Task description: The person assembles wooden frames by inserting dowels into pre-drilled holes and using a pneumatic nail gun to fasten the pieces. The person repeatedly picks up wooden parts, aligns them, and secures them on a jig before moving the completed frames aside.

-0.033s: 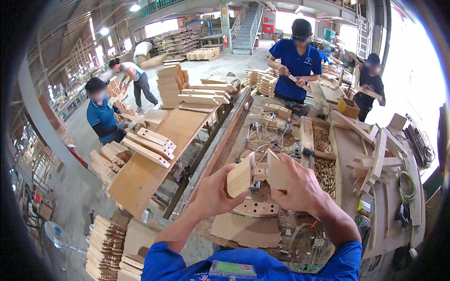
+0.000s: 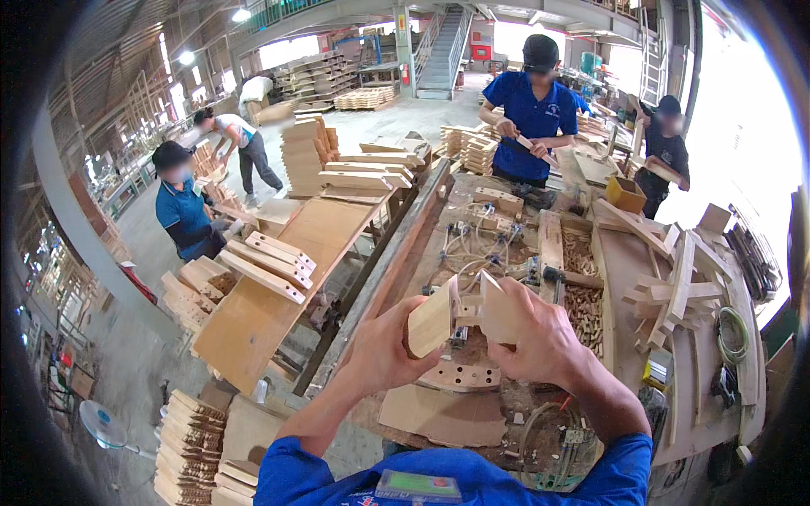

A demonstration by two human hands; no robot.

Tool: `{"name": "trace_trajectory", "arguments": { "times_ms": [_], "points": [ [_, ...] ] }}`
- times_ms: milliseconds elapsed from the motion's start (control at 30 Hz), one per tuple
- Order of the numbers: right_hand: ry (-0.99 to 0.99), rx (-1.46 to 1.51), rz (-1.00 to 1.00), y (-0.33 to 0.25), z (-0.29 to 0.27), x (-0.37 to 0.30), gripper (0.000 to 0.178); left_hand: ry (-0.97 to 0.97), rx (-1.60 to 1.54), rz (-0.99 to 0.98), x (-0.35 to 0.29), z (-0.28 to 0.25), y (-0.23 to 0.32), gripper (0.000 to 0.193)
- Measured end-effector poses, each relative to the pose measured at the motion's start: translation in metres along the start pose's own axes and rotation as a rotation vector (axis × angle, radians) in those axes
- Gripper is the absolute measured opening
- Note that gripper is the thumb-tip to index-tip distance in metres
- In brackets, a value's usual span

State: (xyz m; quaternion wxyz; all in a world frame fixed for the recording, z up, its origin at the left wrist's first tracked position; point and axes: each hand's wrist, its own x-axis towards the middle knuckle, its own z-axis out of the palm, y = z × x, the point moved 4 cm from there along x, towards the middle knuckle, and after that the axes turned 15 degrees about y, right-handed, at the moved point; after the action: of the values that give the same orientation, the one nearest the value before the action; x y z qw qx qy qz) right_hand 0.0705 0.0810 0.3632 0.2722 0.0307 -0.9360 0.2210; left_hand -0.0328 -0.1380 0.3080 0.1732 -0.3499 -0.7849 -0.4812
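My left hand [image 2: 381, 347] is closed round a pale wooden piece [image 2: 431, 324] with a slanted end, held up above the workbench [image 2: 396, 325]. In my right hand [image 2: 547, 339] is a second pale wooden piece [image 2: 498, 314], its upper end tilted toward the first. A narrow gap parts the two pieces, and a small wooden part shows behind it; whether it joins them I cannot tell. Below my hands lies a curved wooden piece with several dark holes [image 2: 460, 376], beside a flat brown sheet [image 2: 442, 416].
Beyond my hands are air hoses and fittings [image 2: 485, 244]. A trough of wooden dowels [image 2: 582, 316] is to the right, with loose wooden bars [image 2: 679, 291] farther over. Drilled bars lie on a brown board [image 2: 245, 333] at left. Several co-workers stand around, one [image 2: 531, 114] across the bench.
My right hand and its wooden piece have shifted very slightly left, toward the other piece. My left hand keeps its hold, almost still.
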Motion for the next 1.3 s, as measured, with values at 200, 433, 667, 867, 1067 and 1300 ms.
{"name": "trace_trajectory", "arguments": {
  "times_ms": [200,433,667,867,1067,1300],
  "points": [
    [-0.052,-0.104,0.062,-0.010,-0.005,-0.009,0.069,-0.006,0.244,0.120,0.000,0.001,0.015,0.078],
    [-0.048,-0.131,0.086,-0.014,-0.009,-0.021,0.067,-0.108,0.276,0.179,0.002,0.014,0.028,0.086],
    [-0.028,-0.166,0.117,-0.013,-0.018,-0.028,0.068,-0.178,0.257,0.214,0.009,0.022,0.045,0.087],
    [-0.027,-0.164,0.073,-0.001,-0.035,-0.024,0.070,-0.239,0.119,0.192,0.020,0.037,0.044,0.082],
    [0.070,-0.120,-0.018,-0.012,-0.039,-0.016,0.073,-0.684,-0.718,-0.071,0.046,0.039,0.021,0.058],
    [-0.080,-0.160,0.090,-0.046,-0.029,-0.013,0.073,-0.723,-0.523,0.089,0.050,0.011,0.017,0.051]
  ]
}}
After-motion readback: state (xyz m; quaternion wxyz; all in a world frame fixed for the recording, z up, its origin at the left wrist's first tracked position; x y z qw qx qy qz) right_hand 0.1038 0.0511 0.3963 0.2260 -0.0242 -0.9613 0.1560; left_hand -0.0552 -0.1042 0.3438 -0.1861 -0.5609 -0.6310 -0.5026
